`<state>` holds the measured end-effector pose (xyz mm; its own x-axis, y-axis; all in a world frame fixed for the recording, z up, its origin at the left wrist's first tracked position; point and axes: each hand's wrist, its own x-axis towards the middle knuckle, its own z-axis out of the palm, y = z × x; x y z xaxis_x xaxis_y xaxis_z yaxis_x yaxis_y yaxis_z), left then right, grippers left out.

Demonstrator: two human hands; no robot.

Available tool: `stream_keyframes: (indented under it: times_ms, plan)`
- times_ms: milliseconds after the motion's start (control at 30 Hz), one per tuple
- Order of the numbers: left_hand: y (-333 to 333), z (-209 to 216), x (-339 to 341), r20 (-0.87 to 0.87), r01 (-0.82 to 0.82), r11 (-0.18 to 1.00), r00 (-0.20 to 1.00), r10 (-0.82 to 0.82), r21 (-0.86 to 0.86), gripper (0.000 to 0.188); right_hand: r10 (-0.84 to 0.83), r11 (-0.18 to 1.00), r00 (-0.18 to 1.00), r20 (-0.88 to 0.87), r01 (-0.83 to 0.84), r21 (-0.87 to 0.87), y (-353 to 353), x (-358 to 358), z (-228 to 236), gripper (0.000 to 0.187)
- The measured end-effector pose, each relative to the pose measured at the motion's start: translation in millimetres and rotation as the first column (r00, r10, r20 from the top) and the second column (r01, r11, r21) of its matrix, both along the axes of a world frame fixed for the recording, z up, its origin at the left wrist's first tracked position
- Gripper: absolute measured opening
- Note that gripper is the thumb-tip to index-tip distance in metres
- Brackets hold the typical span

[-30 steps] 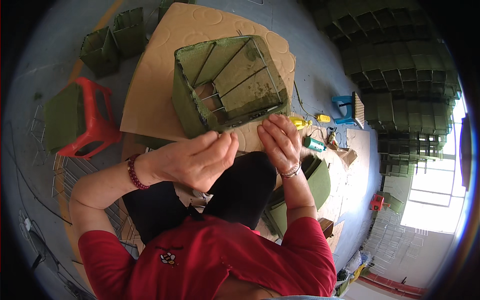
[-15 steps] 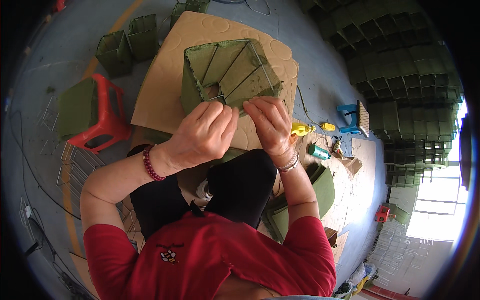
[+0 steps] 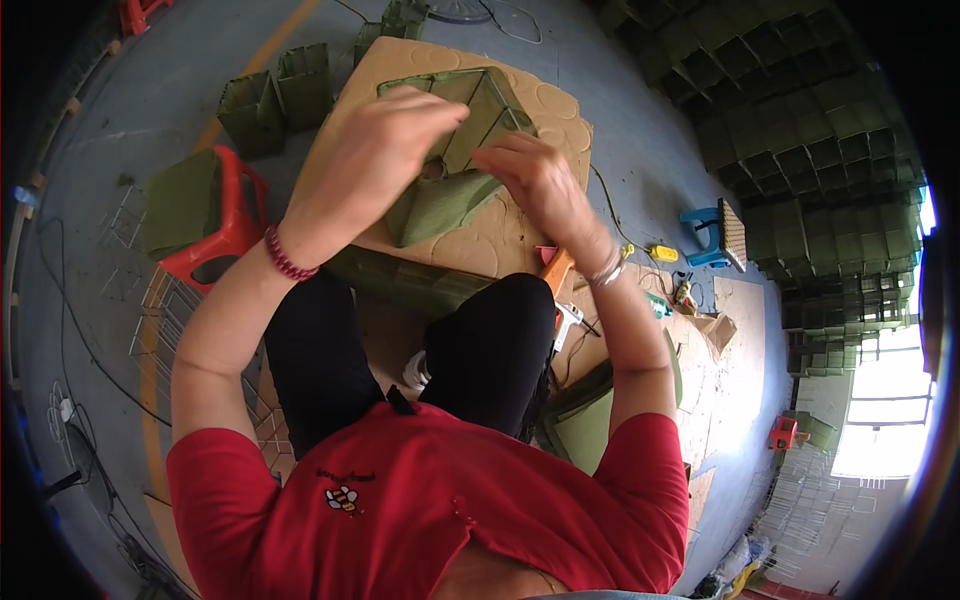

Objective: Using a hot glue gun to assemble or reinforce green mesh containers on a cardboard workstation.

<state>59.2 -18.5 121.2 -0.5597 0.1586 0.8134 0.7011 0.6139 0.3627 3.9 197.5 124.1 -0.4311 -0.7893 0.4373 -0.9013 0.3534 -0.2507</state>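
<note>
Head view: green box (image 3: 446, 210) beneath both hands (image 3: 395, 130) (image 3: 537, 178).

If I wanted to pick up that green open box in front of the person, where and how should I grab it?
Probably pinch the green box by its far rim, coming down from the far side, fingers inside and thumb outside. Its open mouth faces up, the walls look thin, and wires run along the inside. The left hand and right hand crowd its nearer side.
</note>
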Motion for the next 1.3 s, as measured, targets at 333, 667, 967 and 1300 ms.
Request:
stream_keyframes:
  times_ms: [333,667,967,1300]
  plan:
    - [-19,-52,37,-0.246,-0.035,0.966,0.969,-0.03,-0.257,0.026,-0.093,0.957,0.937,-0.336,-0.009,-0.291,-28,42,-48,0.037]
    - [-20,-27,19,0.22,0.223,0.922,0.963,-0.157,-0.316,0.053,0.019,0.986,1.0,-0.022,-0.023,-0.164,-25,27,-36,0.013]
    - [-14,23,-1,0.556,0.387,0.708,0.831,0.01,-0.59,0.045,0.076,0.994,0.984,0.161,-0.088,0.072,-20,25,-14,0.015]
    - [-52,-26,11,0.074,0.243,0.917,0.97,-0.232,-0.316,0.054,-0.022,0.99,0.97,-0.243,-0.013,-0.138,-45,53,-31,0.018]
